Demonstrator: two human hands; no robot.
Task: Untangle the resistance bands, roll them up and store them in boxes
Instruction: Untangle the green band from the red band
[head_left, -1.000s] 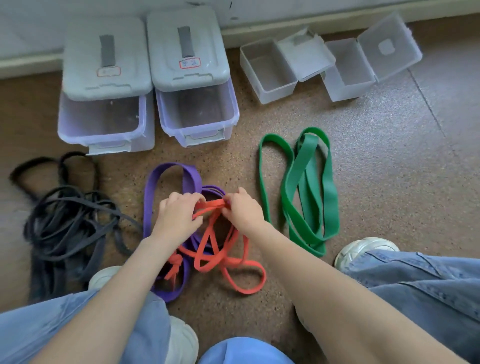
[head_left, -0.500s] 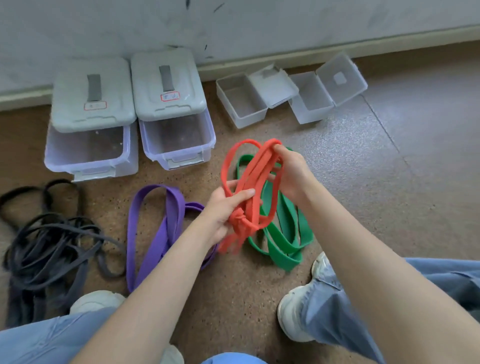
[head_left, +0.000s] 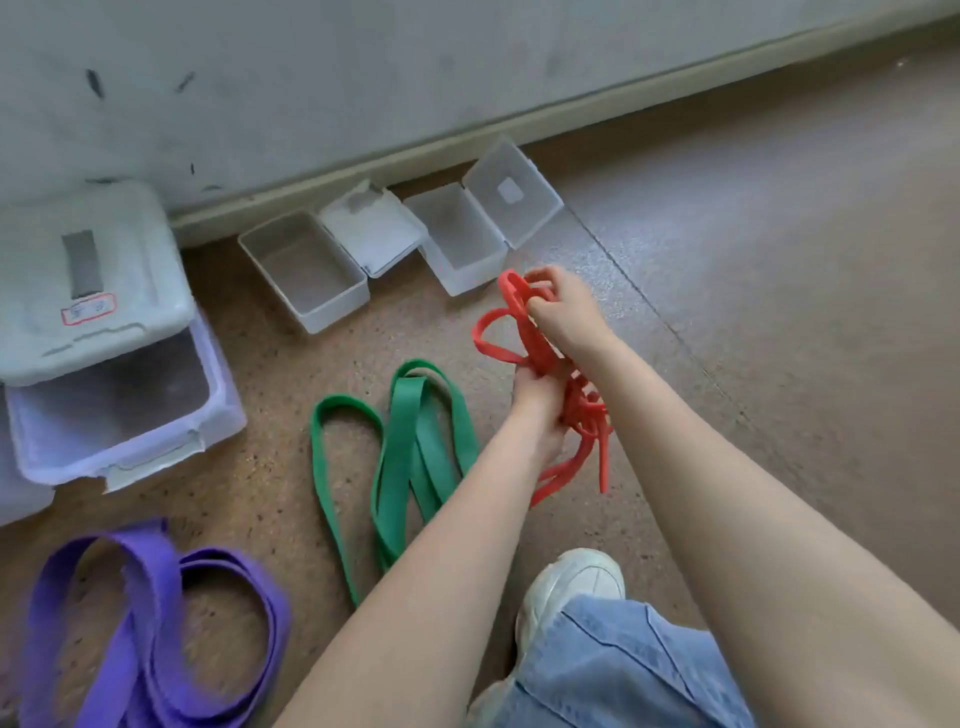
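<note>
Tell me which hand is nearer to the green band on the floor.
Left. The left hand grips the red band just right of the green band; the right hand holds the red band's top, farther up and right.

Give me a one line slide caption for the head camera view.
Both hands, left hand and right hand, grip a tangled red band above the floor beside a green band.

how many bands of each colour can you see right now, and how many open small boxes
red band, gripped by both hands: 1
green band, on the floor: 1
purple band, on the floor: 1
small open boxes: 2
total: 5
</note>
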